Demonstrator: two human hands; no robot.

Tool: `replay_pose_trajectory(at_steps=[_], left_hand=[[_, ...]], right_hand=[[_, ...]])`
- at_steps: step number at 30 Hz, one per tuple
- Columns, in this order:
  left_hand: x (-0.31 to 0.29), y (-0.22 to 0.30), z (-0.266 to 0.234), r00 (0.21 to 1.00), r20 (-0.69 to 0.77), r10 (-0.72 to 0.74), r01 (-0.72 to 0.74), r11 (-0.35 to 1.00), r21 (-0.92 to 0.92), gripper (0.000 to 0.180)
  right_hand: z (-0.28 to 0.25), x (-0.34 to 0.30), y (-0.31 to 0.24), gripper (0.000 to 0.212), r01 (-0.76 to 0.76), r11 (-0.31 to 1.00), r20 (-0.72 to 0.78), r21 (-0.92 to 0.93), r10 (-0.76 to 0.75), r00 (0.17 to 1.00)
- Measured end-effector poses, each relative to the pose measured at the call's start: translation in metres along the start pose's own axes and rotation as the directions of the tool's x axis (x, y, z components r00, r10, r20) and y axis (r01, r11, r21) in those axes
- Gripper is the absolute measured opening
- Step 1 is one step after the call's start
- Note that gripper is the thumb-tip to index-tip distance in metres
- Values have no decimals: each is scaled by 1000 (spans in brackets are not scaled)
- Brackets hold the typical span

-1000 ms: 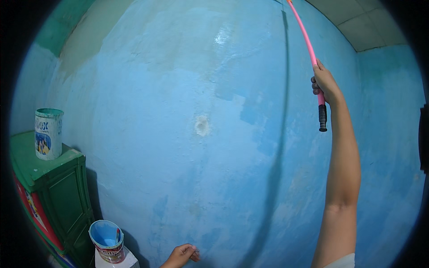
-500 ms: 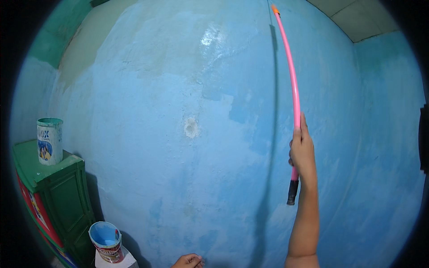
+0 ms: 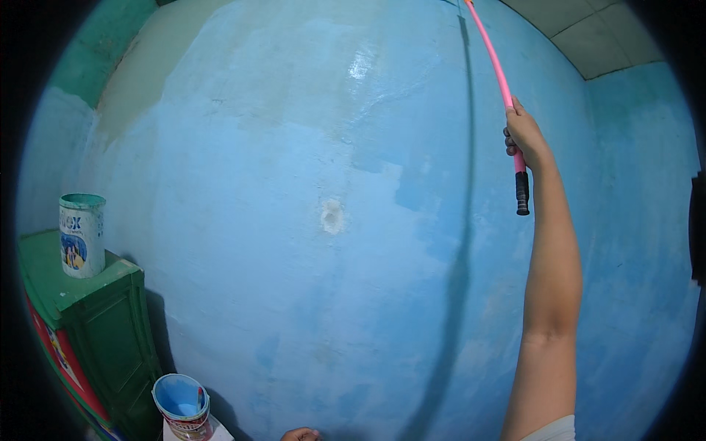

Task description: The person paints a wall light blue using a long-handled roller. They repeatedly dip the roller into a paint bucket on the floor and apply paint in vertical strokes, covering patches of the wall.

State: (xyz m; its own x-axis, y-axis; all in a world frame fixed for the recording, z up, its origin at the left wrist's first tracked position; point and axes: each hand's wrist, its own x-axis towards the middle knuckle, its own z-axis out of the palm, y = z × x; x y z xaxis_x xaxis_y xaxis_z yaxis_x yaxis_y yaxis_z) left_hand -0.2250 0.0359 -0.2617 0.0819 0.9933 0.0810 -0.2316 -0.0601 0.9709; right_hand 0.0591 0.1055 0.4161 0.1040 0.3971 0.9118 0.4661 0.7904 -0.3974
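Note:
My right hand [image 3: 526,134] is closed round a long pink pole [image 3: 494,55], just above its black end grip [image 3: 522,195]. That arm is stretched high up along the right part of a blue-painted wall [image 3: 294,294]. An orange fitting [image 3: 468,3] tops the pole at the upper edge of the picture. Whatever is fixed beyond it lies out of view. At the bottom edge shows only the top of my left hand [image 3: 300,434], its fingers curled, with nothing visible in them.
At lower left a bucket [image 3: 184,426] holds blue paint and a small red-handled thing, standing on a white support [image 3: 219,434]. A paint can [image 3: 82,239] sits on a green cabinet [image 3: 110,331]. Pale ceiling panels [image 3: 603,40] meet the wall at upper right.
My right hand has moved up and a little right with the pole, whose top now nearly leaves the picture. My left hand sits lower, more of it cut off. The view has shifted slightly.

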Motion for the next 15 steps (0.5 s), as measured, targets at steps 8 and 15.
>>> replay_pose_trajectory(at_steps=[8,15], left_hand=[[-11,13,-11,1000,-2,-7,7,999,39,26],[9,-2,-17,979,188,82,-102,990,97,30]], right_hand=[[21,-128,51,52,-2,987,-27,-160,-2,1000],[15,-273,94,51,-173,959,-60,-223,164,985]])
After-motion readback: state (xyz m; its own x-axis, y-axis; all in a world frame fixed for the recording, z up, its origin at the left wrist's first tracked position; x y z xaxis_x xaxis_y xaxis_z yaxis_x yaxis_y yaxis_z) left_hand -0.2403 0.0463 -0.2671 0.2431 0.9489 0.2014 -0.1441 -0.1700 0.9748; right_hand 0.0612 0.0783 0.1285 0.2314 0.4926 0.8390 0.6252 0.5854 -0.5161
